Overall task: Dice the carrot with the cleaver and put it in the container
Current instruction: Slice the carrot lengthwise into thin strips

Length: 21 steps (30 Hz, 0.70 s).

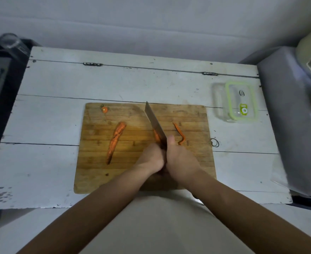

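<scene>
Both hands at frame centre, steel cleaver (155,123) on a carrot piece over the wooden cutting board (191,162).

Right hand (180,158) clenched round the cleaver handle, thumb up by the blade heel; left hand (152,158) pressed against it, on the orange carrot piece (156,136) under the blade, finger curl hidden, cannot tell grip. Blade points toward upper frame, tilted left. Long halved carrot strip (115,142) lies left of centre on the board, thin curled carrot sliver (180,133) right of the blade, round carrot end (105,109) at the board's upper left. Clear plastic container with green-rimmed lid (240,101) sits on the white plank table (50,85), upper right, apart from the board.
</scene>
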Each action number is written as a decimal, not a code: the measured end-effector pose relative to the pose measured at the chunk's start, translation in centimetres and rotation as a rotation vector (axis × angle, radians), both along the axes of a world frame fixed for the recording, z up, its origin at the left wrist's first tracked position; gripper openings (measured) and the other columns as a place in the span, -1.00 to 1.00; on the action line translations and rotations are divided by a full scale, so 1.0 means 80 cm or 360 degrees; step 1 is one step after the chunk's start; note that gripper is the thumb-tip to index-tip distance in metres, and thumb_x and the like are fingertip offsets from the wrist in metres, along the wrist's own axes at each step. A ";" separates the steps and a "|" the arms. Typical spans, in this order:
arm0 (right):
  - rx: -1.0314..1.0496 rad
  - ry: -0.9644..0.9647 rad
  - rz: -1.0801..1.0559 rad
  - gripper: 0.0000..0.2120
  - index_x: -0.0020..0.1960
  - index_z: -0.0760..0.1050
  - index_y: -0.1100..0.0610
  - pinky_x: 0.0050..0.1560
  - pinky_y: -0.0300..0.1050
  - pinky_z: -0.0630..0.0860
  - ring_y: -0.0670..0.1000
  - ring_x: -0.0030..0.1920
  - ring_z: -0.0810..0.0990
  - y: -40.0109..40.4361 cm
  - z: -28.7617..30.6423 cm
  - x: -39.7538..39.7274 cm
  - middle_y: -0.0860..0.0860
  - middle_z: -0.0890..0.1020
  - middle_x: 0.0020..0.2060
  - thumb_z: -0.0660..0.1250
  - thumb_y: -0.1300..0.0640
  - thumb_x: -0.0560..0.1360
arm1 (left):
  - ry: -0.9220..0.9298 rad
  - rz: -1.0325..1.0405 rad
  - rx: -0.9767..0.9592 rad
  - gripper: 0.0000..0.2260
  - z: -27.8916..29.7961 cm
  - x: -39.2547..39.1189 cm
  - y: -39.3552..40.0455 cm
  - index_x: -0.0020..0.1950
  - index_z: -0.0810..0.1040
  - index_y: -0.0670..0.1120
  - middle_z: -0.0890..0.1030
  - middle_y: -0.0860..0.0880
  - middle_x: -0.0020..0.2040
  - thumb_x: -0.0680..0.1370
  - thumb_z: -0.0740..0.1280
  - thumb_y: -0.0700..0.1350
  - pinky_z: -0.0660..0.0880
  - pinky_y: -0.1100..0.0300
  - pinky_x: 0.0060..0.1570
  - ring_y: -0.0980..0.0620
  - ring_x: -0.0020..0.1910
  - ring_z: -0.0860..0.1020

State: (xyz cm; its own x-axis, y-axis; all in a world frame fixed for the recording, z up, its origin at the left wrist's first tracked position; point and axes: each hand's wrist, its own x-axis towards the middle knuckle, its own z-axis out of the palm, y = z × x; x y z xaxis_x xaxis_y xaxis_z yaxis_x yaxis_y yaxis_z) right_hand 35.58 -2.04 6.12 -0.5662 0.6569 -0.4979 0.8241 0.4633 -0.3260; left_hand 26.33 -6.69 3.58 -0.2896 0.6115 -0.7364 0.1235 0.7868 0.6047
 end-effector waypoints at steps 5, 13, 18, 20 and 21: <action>-0.0010 0.0071 -0.0138 -0.68 0.37 0.20 0.03 -0.12 0.03 0.43 0.29 0.01 0.60 0.009 0.003 0.048 0.20 0.63 -0.02 0.12 0.17 0.64 | -0.0054 0.0022 -0.0129 -0.69 -0.005 0.008 0.002 -0.03 0.55 -0.13 0.69 -0.14 -0.33 0.72 0.07 -0.08 0.67 0.03 -0.35 -0.11 -0.41 0.69; 0.0020 0.0443 -0.0224 -0.65 0.39 0.34 -0.06 -0.04 0.02 0.54 0.17 -0.05 0.62 0.035 0.002 0.079 0.03 0.67 -0.02 0.21 0.12 0.62 | -0.0119 0.0103 -0.0086 -0.81 0.003 -0.002 -0.014 0.16 0.51 -0.10 0.70 -0.15 -0.22 0.74 0.14 -0.06 0.64 0.09 -0.30 -0.08 -0.31 0.71; -0.0441 0.0753 -0.0703 -0.77 0.11 0.50 -0.05 -0.42 -0.14 0.44 0.03 -0.53 0.53 0.051 0.010 0.081 -0.05 0.58 -0.31 0.24 0.25 0.58 | 0.1139 -0.0634 0.0630 -0.97 -0.021 -0.042 -0.029 0.01 0.58 0.05 0.62 0.03 -0.05 0.63 0.34 -0.05 0.59 -0.02 -0.06 -0.07 -0.05 0.62; -0.0686 0.0875 -0.0912 -0.82 0.03 0.52 0.04 -0.43 -0.04 0.41 0.15 -0.50 0.52 0.060 0.014 0.085 0.11 0.58 -0.35 0.26 0.29 0.54 | 0.1383 -0.1161 0.0949 -0.84 -0.032 -0.055 -0.021 0.13 0.64 0.07 0.57 0.04 0.10 0.57 0.42 -0.09 0.54 -0.01 0.08 -0.06 0.14 0.54; -0.0774 0.0930 -0.0973 -0.83 0.03 0.53 0.10 -0.43 -0.02 0.39 0.16 -0.47 0.51 0.063 0.017 0.088 0.13 0.57 -0.35 0.27 0.31 0.53 | 0.1445 -0.1396 0.1047 -0.79 -0.033 -0.061 -0.015 0.17 0.65 0.08 0.55 0.05 0.17 0.55 0.44 -0.08 0.49 0.00 0.16 -0.05 0.22 0.49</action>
State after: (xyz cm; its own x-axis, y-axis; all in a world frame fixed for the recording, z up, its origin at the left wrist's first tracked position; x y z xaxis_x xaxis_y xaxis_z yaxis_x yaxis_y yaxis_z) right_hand 42.63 3.03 7.47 -0.4400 0.7167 -0.5411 0.5251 -0.2835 -0.8025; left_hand 21.46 -7.88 0.94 0.1456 0.9892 -0.0190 0.9526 -0.1350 0.2726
